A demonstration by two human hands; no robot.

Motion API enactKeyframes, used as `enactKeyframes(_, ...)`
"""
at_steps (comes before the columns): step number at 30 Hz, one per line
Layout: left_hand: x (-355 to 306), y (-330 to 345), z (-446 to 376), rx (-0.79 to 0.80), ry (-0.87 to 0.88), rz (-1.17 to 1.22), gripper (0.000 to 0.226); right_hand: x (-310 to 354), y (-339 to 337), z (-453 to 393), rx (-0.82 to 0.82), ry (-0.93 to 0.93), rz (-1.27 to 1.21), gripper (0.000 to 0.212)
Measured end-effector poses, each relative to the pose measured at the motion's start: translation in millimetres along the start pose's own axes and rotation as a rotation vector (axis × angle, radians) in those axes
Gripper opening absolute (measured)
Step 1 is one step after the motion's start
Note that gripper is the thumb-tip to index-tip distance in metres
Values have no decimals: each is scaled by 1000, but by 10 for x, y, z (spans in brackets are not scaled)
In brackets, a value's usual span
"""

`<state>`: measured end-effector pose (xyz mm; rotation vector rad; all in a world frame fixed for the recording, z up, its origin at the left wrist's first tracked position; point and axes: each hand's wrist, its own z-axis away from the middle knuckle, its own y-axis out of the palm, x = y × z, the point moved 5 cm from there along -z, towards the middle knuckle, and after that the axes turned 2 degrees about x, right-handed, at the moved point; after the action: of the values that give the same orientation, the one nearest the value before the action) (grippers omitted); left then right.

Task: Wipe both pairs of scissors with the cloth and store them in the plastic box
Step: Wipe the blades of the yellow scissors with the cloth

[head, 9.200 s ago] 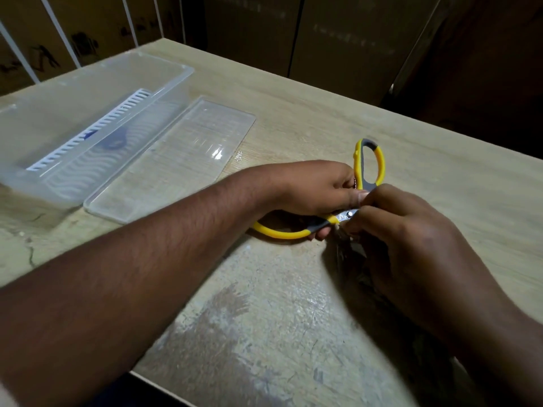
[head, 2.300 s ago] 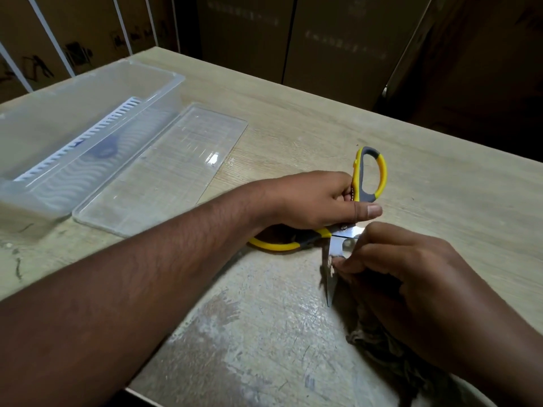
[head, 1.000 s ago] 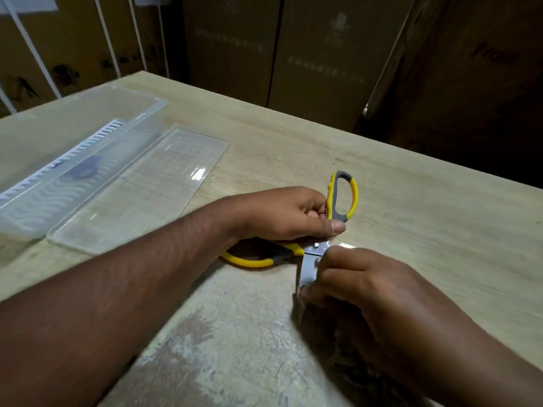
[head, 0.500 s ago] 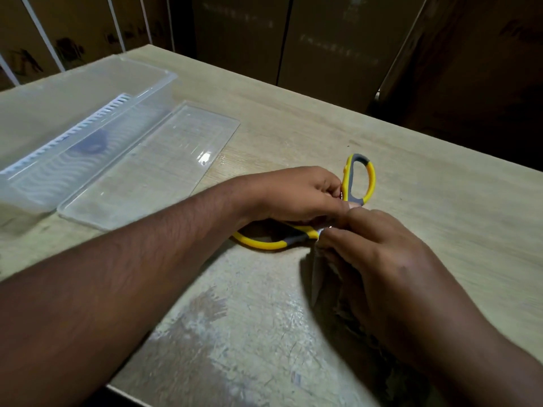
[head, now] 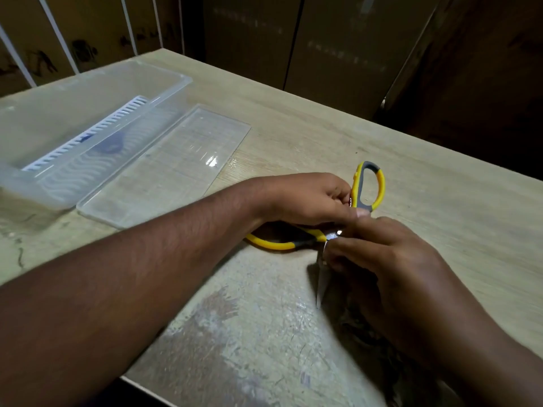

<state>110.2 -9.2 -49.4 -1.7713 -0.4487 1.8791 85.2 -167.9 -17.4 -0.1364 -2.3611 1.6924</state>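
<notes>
Head view. We are gripping the yellow-and-grey scissors (head: 368,186) with our left hand (head: 308,199), fingers curled around the handles near the pivot; one handle loop is standing up beyond the hand, the other is lying on the wooden table (head: 293,136) under the wrist. Our right hand (head: 382,259) is closing its curled fingers over the blades just below the pivot. A narrow strip of blade (head: 321,282) is showing at the hand's left edge, tip pointing toward us and down at the table. A dark cloth (head: 364,327) is bunched under the right hand and trailing toward the near edge; we cannot tell how much of it the fingers are holding against the blade.

The clear plastic box (head: 88,92) is sitting open at the far left of the table, with a white slotted insert (head: 85,136) inside. Its clear lid (head: 164,168) is lying flat just beside it, on the side nearer the hands. Only one pair of scissors is in view. The tabletop near us is showing worn, scuffed patches.
</notes>
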Motion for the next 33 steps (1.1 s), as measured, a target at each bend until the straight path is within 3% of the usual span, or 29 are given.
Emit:
enactKeyframes(3,-5,-8,-5,2,18,-8,18,4,-8,-70,-60,26,18,20)
enactKeyframes(7,21,11,23,7,16,35,48,143,32,95,96,-84,-45,23)
enactKeyframes(9,2,-1,26,6,10,28,45,122,18,94,116,-91,-54,23)
enactKeyframes(13,-19,-8,17,-8,4,-1,27,-3,-50,-20,-4,-29,-41,21)
enactKeyframes(18,-2,-29,71,-3,-28,30,43,257,41,120,179,-142,-78,24)
enactKeyframes(20,-7,-26,72,-5,-32,27,40,188,-27,119,141,-134,-126,22)
enactKeyframes(23,-10,-32,52,-14,-31,-1,34,-85,-241,116,-74,36,-252,14)
enactKeyframes(25,9,-41,45,-23,-41,-15,33,-173,-269,113,-174,125,-192,16)
enactKeyframes(27,16,-37,41,-22,-51,-13,34,-123,-170,97,-165,108,-146,8)
enactKeyframes(33,30,-34,29,-21,-46,-16,42,-67,-57,113,-50,109,-156,13)
